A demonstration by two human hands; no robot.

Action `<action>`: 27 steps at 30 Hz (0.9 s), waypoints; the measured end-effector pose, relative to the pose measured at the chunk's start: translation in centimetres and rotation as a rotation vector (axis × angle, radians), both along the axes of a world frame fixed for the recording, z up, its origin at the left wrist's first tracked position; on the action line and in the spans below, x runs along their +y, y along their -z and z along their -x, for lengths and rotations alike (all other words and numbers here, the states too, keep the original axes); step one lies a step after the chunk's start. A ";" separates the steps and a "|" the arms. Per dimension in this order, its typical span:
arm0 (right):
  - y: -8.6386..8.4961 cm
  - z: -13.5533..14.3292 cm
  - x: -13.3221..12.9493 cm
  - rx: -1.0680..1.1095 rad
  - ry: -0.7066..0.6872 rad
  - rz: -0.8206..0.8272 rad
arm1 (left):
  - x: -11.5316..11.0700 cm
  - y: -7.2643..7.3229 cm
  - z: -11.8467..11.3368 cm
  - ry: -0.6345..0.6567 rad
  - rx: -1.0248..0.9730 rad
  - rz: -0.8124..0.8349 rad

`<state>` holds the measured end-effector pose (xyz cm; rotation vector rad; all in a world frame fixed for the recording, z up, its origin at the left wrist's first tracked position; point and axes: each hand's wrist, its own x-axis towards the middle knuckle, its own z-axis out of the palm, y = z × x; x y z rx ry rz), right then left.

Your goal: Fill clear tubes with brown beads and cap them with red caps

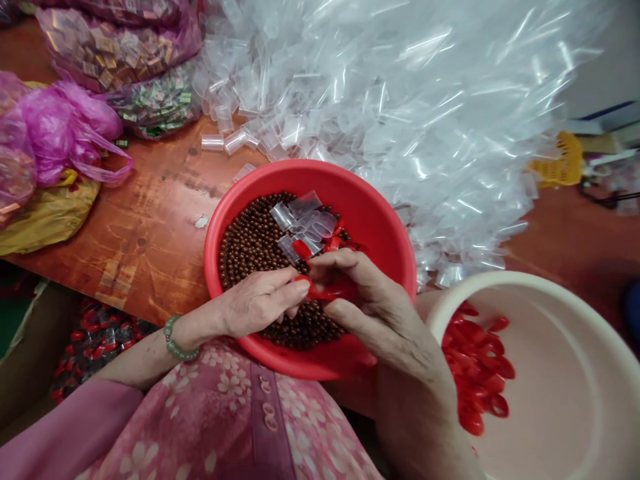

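Over a red basin, my left hand pinches a glossy red plastic piece between thumb and fingers. My right hand is curled opposite, its thumb and fingers around more red plastic; how many pieces it has is hidden. Small round brown beads fill much of the basin floor. On the beads lie several clear plastic sleeves, just beyond my fingertips. Several loose red pieces sit beside them, partly behind my right hand.
A big heap of clear plastic sleeves covers the back of the wooden table. At right stands a cream tub with red pieces. Pink bags lie at left; red-and-clear items are below the table edge. A yellow basket is behind.
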<state>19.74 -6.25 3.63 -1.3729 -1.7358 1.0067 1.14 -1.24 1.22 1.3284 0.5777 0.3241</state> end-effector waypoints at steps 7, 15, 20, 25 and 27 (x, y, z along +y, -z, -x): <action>-1.4 0.2 1.5 0.022 -0.066 0.110 | 0.0 0.1 -0.2 -0.031 -0.065 0.088; 0.0 0.2 0.2 0.406 0.257 0.161 | 0.5 0.7 -0.2 -0.172 -0.095 0.216; 1.6 0.9 -0.1 0.693 0.451 0.220 | 0.5 0.5 -0.2 -0.206 -0.121 0.208; 2.0 2.1 0.0 0.539 0.585 0.087 | 0.3 0.3 -0.3 -0.173 -0.055 0.186; 1.7 2.4 -0.1 0.319 0.570 -0.029 | 0.3 0.2 -0.4 -0.172 -0.047 0.193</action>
